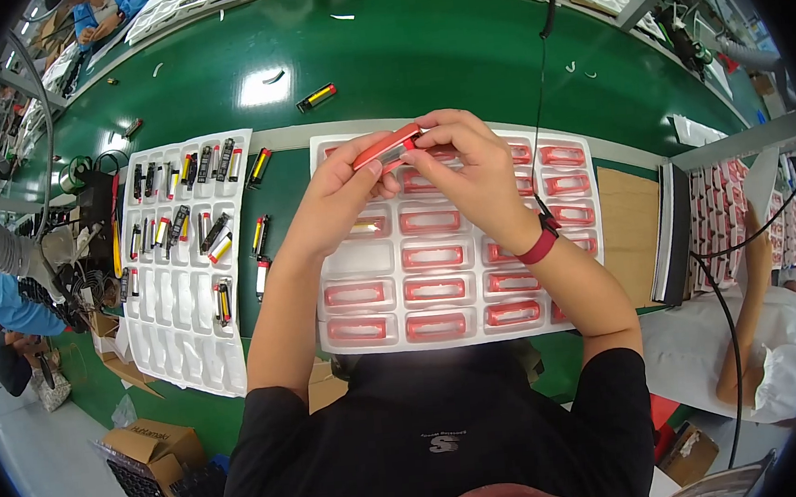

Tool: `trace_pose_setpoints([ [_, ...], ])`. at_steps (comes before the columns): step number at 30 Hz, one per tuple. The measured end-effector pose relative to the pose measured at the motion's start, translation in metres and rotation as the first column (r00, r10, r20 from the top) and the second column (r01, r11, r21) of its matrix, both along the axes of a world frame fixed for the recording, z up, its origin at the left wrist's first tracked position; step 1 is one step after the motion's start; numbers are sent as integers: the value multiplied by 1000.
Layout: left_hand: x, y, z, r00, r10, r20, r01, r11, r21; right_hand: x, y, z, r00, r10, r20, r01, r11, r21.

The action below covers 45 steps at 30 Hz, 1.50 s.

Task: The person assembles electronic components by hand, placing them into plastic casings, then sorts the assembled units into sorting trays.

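Above the white tray, my left hand is closed round a slim red plastic housing, holding it tilted with its right end higher. My right hand closes its thumb and fingers on the right end of the same housing, where a small dark part shows at the opening. What lies inside the housing is mostly hidden by my fingers. Beneath my hands, the tray holds rows of red frame-like housings in its pockets. One pocket by my left wrist contains a housing with a yellowish part.
To the left a second white tray holds several black, yellow and red battery-like parts. More of them lie on the green bench, one beyond the trays. A corded red wristband circles my right wrist. At right, another person's arm shows.
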<state>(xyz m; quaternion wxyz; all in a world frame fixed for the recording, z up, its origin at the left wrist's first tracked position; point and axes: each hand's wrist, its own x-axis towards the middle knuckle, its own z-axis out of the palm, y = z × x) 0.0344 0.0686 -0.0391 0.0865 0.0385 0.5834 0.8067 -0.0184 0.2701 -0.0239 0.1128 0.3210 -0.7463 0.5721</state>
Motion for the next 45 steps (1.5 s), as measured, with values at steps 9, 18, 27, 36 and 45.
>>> trace_pose_setpoints([
  [9,0,4,-3,997,-21,68,16,997,79,6,-12,-6,998,-58,-16,57,997,-55],
  [18,-3,3,0,994,-15,106,7,997,76,2,-14,-6,998,-47,-42,45,998,-54],
  [27,-1,4,5,990,16,139,-22,999,39,2,-12,-4,998,-1,-68,1,1000,3],
  [36,3,5,4,986,-8,167,-1,999,50,4,-15,4,993,19,118,-20,1000,6],
  [45,-2,6,4,992,-7,127,11,999,-31,0,-11,-10,1000,22,18,-22,1000,-21],
])
